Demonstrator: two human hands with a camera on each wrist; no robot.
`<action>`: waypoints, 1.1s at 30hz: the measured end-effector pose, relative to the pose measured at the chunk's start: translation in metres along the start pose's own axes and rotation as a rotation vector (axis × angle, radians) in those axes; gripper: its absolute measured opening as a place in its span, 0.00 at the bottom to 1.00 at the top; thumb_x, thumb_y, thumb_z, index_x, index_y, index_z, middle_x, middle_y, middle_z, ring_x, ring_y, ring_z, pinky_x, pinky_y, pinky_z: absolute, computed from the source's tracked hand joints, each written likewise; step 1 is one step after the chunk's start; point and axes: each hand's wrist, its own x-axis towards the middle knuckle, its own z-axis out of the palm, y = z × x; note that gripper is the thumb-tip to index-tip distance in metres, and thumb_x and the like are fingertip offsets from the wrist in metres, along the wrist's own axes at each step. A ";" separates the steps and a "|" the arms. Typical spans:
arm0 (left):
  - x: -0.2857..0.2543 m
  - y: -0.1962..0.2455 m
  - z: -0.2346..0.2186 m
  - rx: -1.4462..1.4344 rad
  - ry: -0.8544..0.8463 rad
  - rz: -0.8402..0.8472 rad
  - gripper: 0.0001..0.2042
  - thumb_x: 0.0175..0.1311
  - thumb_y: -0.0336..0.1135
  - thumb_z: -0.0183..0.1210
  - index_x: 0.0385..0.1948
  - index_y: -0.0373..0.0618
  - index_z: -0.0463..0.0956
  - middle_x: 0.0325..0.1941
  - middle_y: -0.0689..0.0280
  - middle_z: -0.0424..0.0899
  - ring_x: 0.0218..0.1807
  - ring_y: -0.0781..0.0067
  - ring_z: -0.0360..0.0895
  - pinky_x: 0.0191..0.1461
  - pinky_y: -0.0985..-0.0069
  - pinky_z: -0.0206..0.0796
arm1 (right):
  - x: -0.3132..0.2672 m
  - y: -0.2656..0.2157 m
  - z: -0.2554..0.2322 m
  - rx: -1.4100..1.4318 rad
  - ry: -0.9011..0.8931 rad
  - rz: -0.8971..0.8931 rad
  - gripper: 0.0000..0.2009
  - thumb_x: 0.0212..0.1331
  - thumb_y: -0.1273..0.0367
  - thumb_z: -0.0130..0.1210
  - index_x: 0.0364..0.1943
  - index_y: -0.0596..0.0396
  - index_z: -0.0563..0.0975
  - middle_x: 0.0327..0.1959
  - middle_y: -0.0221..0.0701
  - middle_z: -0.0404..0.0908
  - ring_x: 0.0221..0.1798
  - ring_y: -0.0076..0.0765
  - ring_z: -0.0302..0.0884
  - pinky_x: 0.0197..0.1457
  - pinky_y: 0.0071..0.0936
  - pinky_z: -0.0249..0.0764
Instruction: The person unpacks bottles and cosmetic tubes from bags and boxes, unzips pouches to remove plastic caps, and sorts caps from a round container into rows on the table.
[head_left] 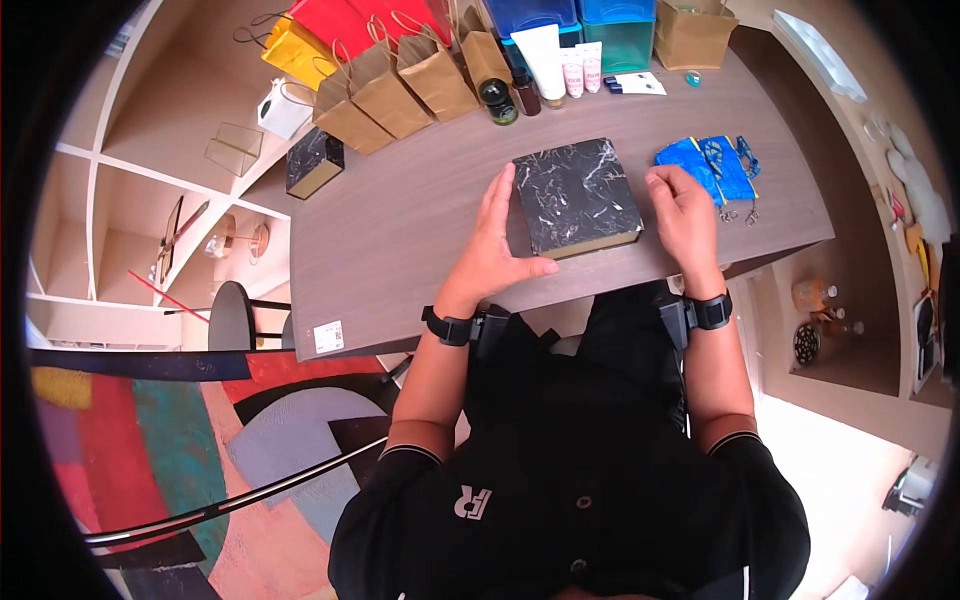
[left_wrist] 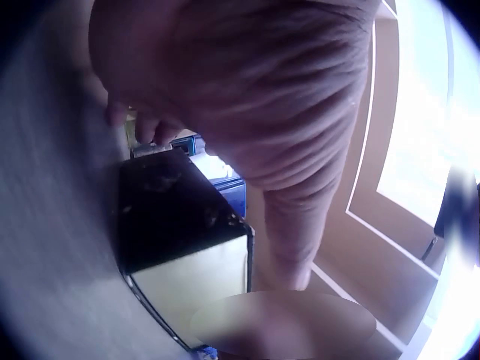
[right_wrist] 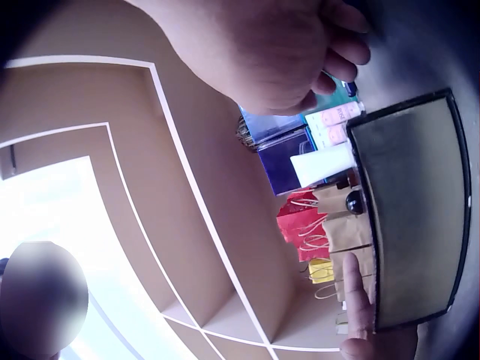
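A black marble-patterned box with plain yellowish sides lies flat on the table before me. My left hand stands along its left side, fingers straight and thumb stretched toward the front corner. Off the right side is my right hand, its fingers loosely curled around nothing. In the left wrist view the box shows its dark face and pale side below my palm. From the right wrist, the pale side of the box faces me, and my left hand's finger shows past its edge.
Blue fabric pieces with small metal hooks lie right of my right hand. Behind stand brown paper bags, a dark bottle, a white tube and blue bins. A smaller marbled box sits at the back left.
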 end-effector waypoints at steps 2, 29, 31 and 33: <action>0.001 -0.001 0.006 0.046 0.053 0.059 0.69 0.37 0.58 0.81 0.78 0.37 0.41 0.80 0.43 0.48 0.82 0.44 0.46 0.82 0.58 0.42 | -0.002 -0.005 0.004 -0.112 -0.047 -0.028 0.12 0.68 0.63 0.54 0.39 0.57 0.83 0.35 0.43 0.85 0.40 0.50 0.83 0.45 0.41 0.77; -0.028 0.016 0.022 0.156 0.298 -0.036 0.58 0.48 0.49 0.77 0.77 0.35 0.46 0.82 0.42 0.44 0.82 0.46 0.48 0.81 0.59 0.46 | 0.012 -0.014 0.040 0.647 -0.438 0.384 0.29 0.61 0.58 0.69 0.55 0.70 0.74 0.44 0.39 0.85 0.44 0.28 0.82 0.50 0.23 0.77; -0.028 0.017 0.022 0.148 0.295 -0.043 0.59 0.48 0.49 0.77 0.77 0.35 0.46 0.82 0.41 0.44 0.82 0.46 0.48 0.81 0.59 0.46 | 0.015 -0.020 0.034 0.605 -0.450 0.396 0.27 0.61 0.60 0.70 0.54 0.69 0.75 0.44 0.40 0.85 0.45 0.28 0.82 0.51 0.24 0.78; -0.028 0.017 0.022 0.142 0.286 -0.051 0.59 0.48 0.49 0.77 0.77 0.35 0.45 0.82 0.41 0.44 0.82 0.46 0.48 0.81 0.59 0.46 | 0.017 -0.019 0.031 0.603 -0.430 0.347 0.27 0.61 0.61 0.69 0.54 0.69 0.75 0.45 0.39 0.85 0.45 0.28 0.83 0.51 0.23 0.78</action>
